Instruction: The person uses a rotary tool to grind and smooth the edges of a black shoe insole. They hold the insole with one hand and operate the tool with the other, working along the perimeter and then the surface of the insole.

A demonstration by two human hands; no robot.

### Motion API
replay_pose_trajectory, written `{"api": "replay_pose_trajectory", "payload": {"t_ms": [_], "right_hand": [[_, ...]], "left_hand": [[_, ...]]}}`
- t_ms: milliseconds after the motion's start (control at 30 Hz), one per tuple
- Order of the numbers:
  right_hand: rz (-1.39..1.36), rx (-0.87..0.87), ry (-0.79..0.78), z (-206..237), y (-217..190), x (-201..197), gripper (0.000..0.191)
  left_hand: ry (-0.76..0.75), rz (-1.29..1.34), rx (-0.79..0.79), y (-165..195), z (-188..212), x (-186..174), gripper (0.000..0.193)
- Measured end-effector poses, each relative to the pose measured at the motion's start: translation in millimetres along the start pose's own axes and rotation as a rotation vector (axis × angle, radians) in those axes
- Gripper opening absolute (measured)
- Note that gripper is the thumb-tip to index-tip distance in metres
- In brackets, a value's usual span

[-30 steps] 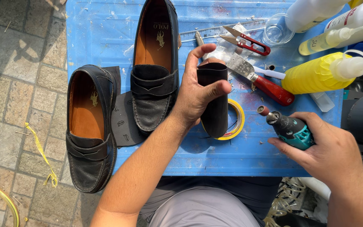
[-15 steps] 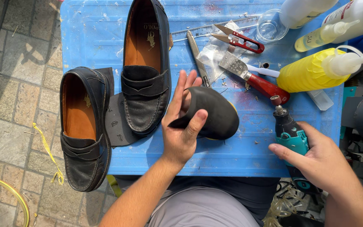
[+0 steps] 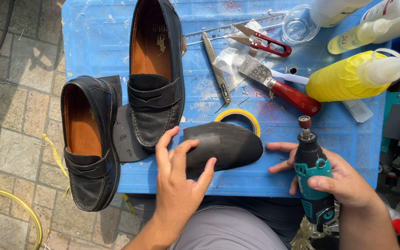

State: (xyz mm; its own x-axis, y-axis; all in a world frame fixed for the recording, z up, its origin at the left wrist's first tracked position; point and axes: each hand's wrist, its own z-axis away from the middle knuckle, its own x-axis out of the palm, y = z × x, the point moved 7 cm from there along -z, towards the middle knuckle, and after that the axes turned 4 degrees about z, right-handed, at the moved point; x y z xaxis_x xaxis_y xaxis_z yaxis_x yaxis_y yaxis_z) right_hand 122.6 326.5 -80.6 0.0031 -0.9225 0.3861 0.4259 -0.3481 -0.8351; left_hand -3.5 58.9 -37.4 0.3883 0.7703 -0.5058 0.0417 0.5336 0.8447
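Found a blue bench [image 3: 98, 41], paint-scuffed, carrying all the work. Noted one black loafer [image 3: 156, 92] lying full length on it, toe toward the wearer, and a second loafer [image 3: 89, 153] overhanging the left edge, both resting partly on a flat black sheet [image 3: 126, 139].

Recorded the black sole piece [image 3: 230, 146] lying flat near the bench's front edge, just right of the first loafer's toe, its far rim overlapping a yellow tape roll [image 3: 239, 115]. Saw dull grey scuffing across its upper face.

Left hand [image 3: 177, 185]: fingers spread and laid on the sole piece's left end, thumb on its near edge, pinning rather than pinching. Right hand [image 3: 343, 180]: thumb and lower fingers wrapped round a teal rotary tool [image 3: 313, 171], two fingers extended onto the bench just beside the sole piece's pointed end. Observed the tool's small drum tip pointing away and clear of the sole piece.

Judged the step as steadying and positioning, with abrading not engaged at this moment. Judged that any pass with the drum would call for firm downward hold from the left hand, fingers kept off the drum's path.

Logged beyond: yellow squeeze bottle [image 3: 343, 81], red-handled knife [image 3: 278, 85], red snips [image 3: 262, 41].
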Motion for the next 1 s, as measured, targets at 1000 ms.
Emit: {"api": "replay_pose_trajectory", "payload": {"t_ms": [1000], "right_hand": [[-0.028, -0.068, 0.02, 4.8, 9.0, -3.9, 0.067]], "left_hand": [[-0.724, 0.843, -0.112, 16.9, -66.0, 34.5, 0.057]]}}
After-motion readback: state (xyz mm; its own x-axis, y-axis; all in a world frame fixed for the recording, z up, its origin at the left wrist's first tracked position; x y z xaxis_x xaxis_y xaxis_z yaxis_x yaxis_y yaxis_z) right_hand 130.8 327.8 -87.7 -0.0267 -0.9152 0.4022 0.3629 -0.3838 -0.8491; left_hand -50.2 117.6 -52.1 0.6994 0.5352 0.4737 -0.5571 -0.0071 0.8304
